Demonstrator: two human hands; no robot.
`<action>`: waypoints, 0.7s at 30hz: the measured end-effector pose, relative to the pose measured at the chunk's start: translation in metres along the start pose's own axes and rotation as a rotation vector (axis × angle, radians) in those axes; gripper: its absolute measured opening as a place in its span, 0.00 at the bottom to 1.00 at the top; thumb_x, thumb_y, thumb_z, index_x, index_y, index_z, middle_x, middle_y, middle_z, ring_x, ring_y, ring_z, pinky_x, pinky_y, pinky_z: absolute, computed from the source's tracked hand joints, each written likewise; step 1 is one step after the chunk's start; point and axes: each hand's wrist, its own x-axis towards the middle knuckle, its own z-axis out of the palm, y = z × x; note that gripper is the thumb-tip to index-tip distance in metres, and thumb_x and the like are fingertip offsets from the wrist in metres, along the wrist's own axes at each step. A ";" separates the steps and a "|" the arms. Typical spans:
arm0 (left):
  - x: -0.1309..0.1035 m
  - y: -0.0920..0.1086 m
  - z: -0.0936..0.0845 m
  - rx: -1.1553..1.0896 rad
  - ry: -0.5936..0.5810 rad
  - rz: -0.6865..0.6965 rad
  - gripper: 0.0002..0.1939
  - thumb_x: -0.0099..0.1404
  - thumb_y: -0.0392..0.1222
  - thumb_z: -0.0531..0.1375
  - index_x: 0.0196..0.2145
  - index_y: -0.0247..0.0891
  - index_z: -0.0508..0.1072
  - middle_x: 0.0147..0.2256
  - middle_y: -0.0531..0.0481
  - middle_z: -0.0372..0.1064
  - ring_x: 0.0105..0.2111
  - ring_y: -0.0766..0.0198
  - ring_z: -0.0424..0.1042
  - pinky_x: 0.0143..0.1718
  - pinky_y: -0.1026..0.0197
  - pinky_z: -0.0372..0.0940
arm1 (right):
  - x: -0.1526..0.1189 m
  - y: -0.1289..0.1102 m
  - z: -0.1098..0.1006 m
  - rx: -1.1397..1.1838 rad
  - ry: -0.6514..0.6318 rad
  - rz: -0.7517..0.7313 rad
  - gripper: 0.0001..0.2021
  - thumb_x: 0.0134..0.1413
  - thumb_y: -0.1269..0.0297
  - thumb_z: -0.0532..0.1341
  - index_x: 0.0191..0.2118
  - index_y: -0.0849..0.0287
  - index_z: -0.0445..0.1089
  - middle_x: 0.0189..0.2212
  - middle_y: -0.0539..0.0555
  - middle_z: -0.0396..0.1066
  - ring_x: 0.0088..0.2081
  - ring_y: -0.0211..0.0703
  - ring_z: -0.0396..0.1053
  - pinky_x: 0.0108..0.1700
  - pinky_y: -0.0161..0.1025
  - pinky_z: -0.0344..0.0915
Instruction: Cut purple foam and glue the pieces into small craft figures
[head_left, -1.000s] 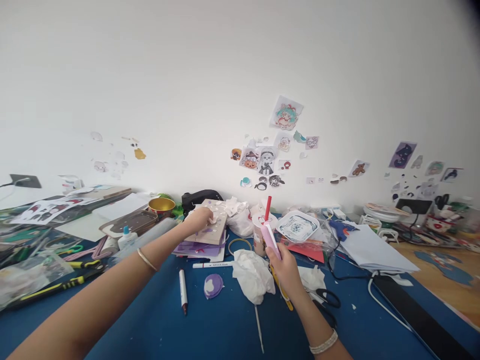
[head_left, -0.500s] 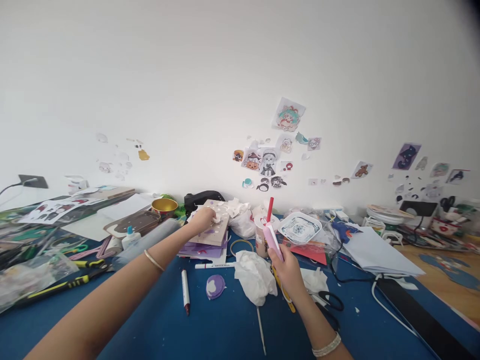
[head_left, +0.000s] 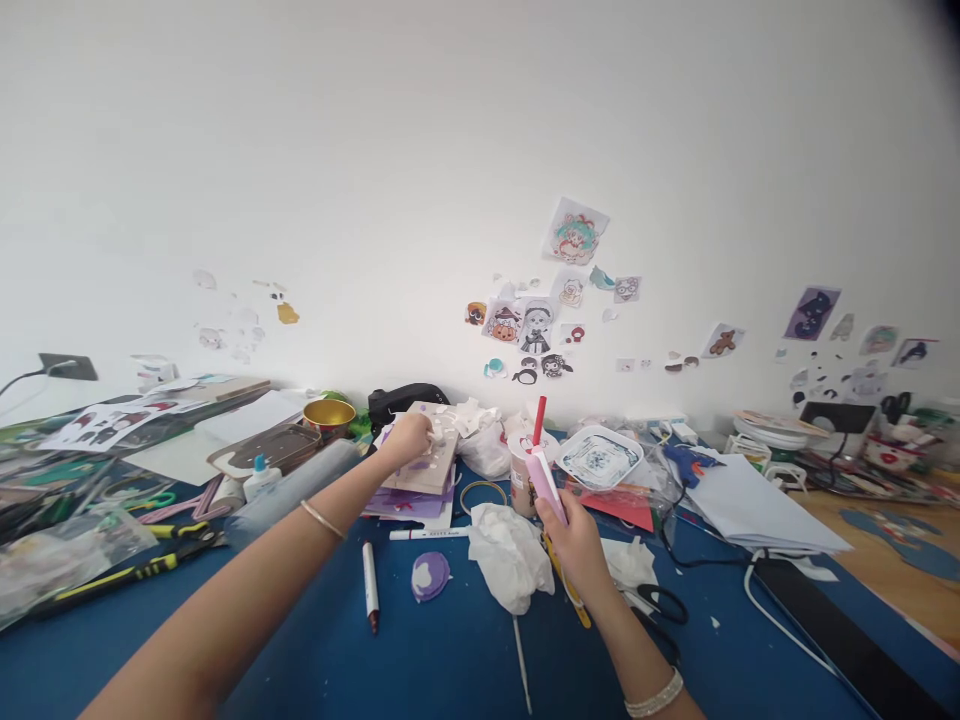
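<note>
My left hand point(head_left: 409, 440) is closed over a pale board point(head_left: 435, 475) scattered with small white and purple scraps; whatever its fingers pinch is hidden or too small to name. Purple sheets point(head_left: 409, 503) lie under the board. Upright in my closed right hand point(head_left: 576, 540) is a slim pink-and-white tool point(head_left: 543, 484), its exact kind unclear. Just behind the tool's tip are a red stick point(head_left: 539, 420) and a printed paper cup point(head_left: 521, 485). Crumpled white tissue point(head_left: 510, 560) sits left of my right hand. A purple-and-white round piece point(head_left: 430, 577) rests on the blue tabletop between my arms.
A brown-tipped marker point(head_left: 371, 588) and a thin white stick point(head_left: 523, 665) lie in front. Black-handled scissors point(head_left: 660, 602) are beside my right wrist. Pliers point(head_left: 187, 543) and a glue bottle point(head_left: 261, 476) are at left. A patterned dish point(head_left: 600, 456) and white papers point(head_left: 757, 505) are at right.
My left forearm has shifted slightly to the right, while its hand stays over the board. My right hand and the pink-and-white tool look almost unmoved.
</note>
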 end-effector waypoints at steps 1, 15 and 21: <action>0.001 0.000 -0.001 -0.007 -0.001 -0.005 0.14 0.63 0.43 0.56 0.46 0.36 0.66 0.46 0.46 0.65 0.42 0.59 0.68 0.42 0.52 0.66 | 0.000 0.000 0.000 0.005 0.005 -0.004 0.23 0.48 0.41 0.51 0.30 0.58 0.66 0.22 0.52 0.68 0.25 0.44 0.65 0.27 0.36 0.57; 0.046 -0.004 -0.042 -0.053 0.170 -0.033 0.14 0.63 0.44 0.55 0.46 0.36 0.66 0.46 0.46 0.65 0.42 0.58 0.68 0.42 0.52 0.66 | 0.001 0.002 0.003 0.008 0.026 -0.028 0.23 0.48 0.41 0.51 0.30 0.59 0.67 0.22 0.52 0.68 0.25 0.43 0.64 0.27 0.35 0.57; 0.057 0.006 0.003 -0.020 0.089 0.002 0.15 0.63 0.43 0.55 0.47 0.36 0.66 0.47 0.45 0.65 0.42 0.59 0.68 0.42 0.52 0.66 | -0.001 -0.001 0.004 0.025 0.047 -0.017 0.22 0.48 0.42 0.52 0.30 0.59 0.67 0.22 0.52 0.68 0.25 0.43 0.64 0.27 0.35 0.57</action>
